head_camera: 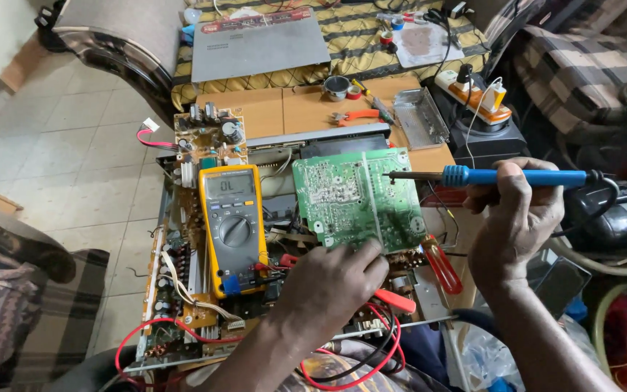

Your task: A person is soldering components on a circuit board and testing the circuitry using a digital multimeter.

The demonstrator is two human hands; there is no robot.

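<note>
**Soldering iron poised over an upturned green board**

The person's right hand (pixel 514 218) is wrapped around the blue-handled soldering iron (pixel 498 176), held level, its dark metal tip reaching left to rest on or just above the solder side of the green printed circuit board (pixel 353 197); I cannot tell whether tip and board are touching. The left hand (pixel 332 284) is closed on the near edge of that board, fingers pinching it and propping it up at a tilt over the opened metal chassis (pixel 183 319).

Just left of the board, a yellow-cased digital multimeter with a round dial (pixel 234 225) leans on the chassis, its display lit, and red test leads (pixel 371 363) loop out below towards the person. Beyond it stands a tan component board with capacitors (pixel 208 134). On the wooden bench (pixel 270 109) behind lie orange-handled pliers (pixel 353 116) and a small round tin (pixel 337 87), with a flat grey metal cover (pixel 259 47) farther back.

To my eye the work is midway: the casing is open, the board lifted free and turned over, the meter out. The soldering itself looks in hand, and everything remains to be put back together.
</note>
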